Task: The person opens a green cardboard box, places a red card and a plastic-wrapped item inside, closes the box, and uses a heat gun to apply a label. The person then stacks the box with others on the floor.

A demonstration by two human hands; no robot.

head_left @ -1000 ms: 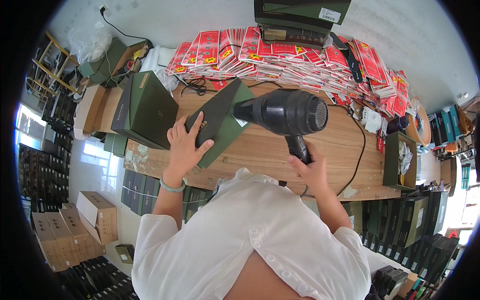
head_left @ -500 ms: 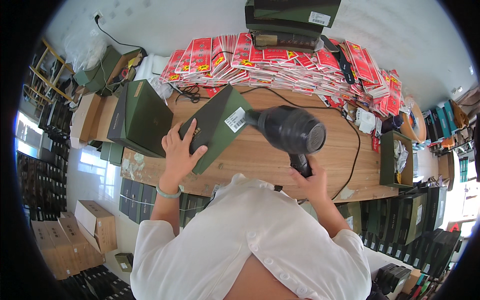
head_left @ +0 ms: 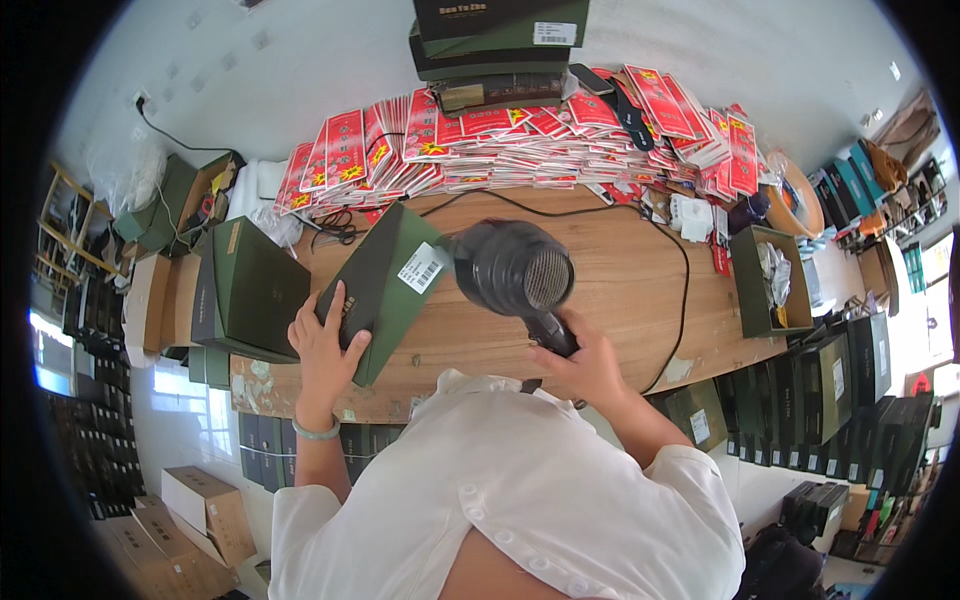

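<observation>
My left hand lies with spread fingers on the near left part of a dark green box, steadying it on the wooden table. A white barcode label is stuck on the box's green right part. My right hand is wrapped around the handle of a black hair dryer. Its nozzle points left at the label, close to it; whether they touch I cannot tell. Left of my left hand stands another, larger-looking green box.
Many red printed packets are piled along the table's back, with stacked green boxes behind. Scissors lie at the back left. A black cord curves along the right. An open box stands at the right edge.
My head view has shifted, so the whole scene sits further left. The dryer's nozzle stays close to the label, and both hands keep their places on the box and the dryer.
</observation>
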